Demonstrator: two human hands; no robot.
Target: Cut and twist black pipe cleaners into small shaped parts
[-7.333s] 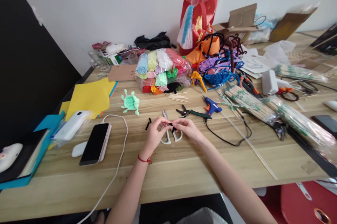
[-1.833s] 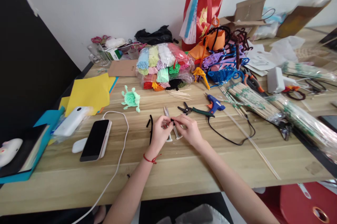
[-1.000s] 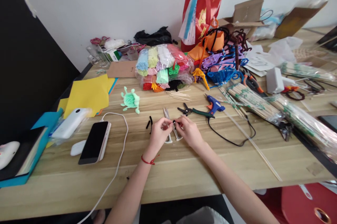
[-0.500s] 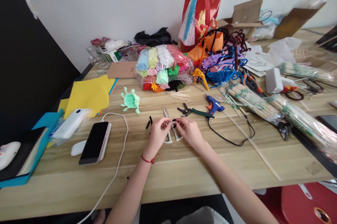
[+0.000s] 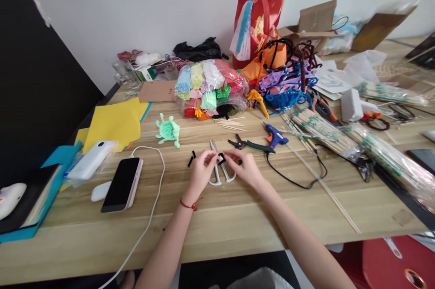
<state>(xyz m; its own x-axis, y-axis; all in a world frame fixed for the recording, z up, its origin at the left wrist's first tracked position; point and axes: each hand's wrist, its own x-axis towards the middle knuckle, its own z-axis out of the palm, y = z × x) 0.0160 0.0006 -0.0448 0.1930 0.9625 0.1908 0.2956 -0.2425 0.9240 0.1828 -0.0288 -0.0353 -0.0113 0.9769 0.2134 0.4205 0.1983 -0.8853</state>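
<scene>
Left of your left hand [image 5: 200, 171], two short black pieces [image 5: 192, 159] lie on the table [image 5: 190, 252]. This hand's thumb and forefinger tips are near each other; I cannot tell if they pinch anything. The bent black strip [image 5: 221, 158] is between your hands, over the white-handled scissors [image 5: 218, 175], well in from the table's front edge. It looks like chenille stem, so probably very light, soft outside, bendable, not slippery. Better to grip its ends; squeezing the middle may spoil the bend. Your right hand [image 5: 247, 169] seems to pinch its right side.
</scene>
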